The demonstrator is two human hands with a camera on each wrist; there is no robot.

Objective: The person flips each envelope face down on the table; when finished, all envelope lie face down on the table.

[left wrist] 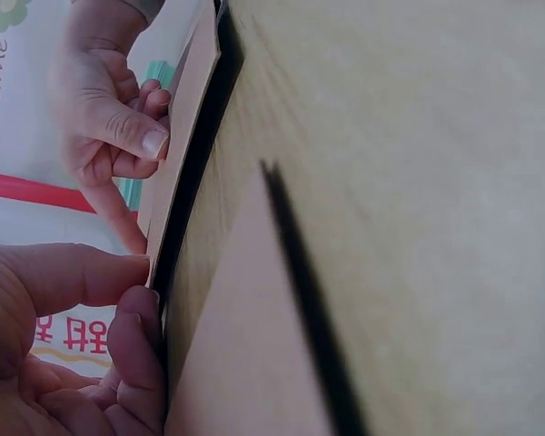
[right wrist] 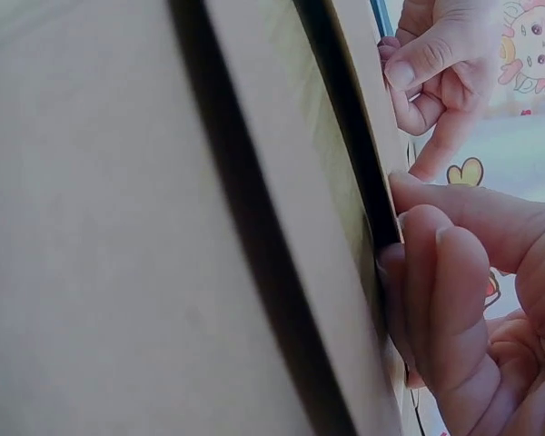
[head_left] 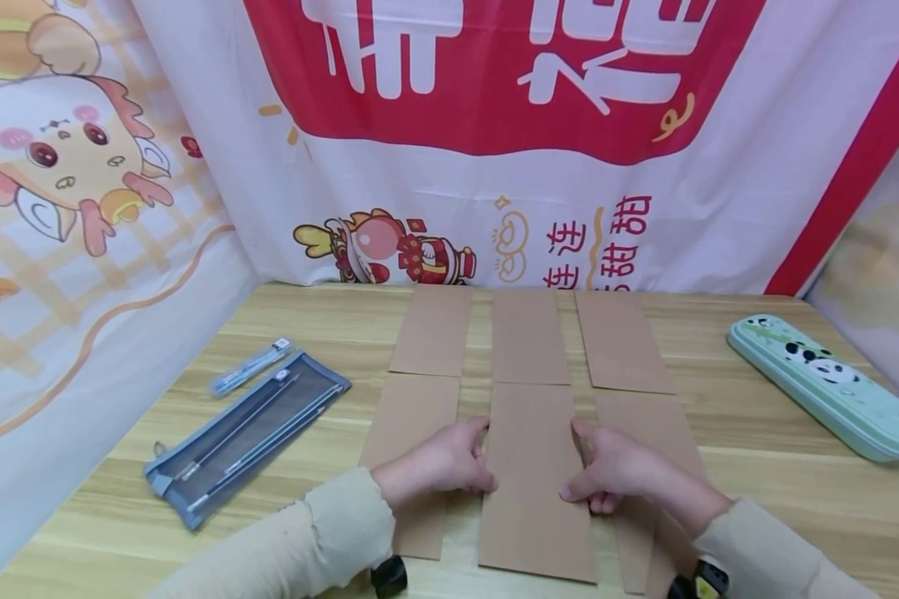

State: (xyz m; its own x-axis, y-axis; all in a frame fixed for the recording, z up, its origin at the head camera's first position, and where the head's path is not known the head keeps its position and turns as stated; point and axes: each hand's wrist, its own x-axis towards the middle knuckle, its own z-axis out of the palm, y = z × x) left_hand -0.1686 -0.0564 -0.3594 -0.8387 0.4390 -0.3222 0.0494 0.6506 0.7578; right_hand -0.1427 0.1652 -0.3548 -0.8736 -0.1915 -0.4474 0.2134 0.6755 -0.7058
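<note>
A brown cardboard rectangle (head_left: 532, 474) lies lengthwise in the middle front of the table, between both hands. My left hand (head_left: 449, 457) pinches its left long edge, the thumb nearer me and a finger farther along. On the opposite edge, my right hand (head_left: 620, 466) grips it with the thumb on top. In the right wrist view the curled fingers (right wrist: 445, 263) sit at the card's edge, below the thumb. Under the left forearm lies another cardboard piece (head_left: 415, 416), partly hidden. A similar card (head_left: 648, 420) is partly covered by the right hand and forearm.
Three more cardboard pieces lie in a back row: left (head_left: 430, 333), middle (head_left: 529, 337) and right (head_left: 623, 341). A blue mesh pencil pouch (head_left: 250, 441) and a small slim pack (head_left: 250, 366) are at left. A mint panda pencil case (head_left: 831, 391) stands at right. Printed cloth hangs behind.
</note>
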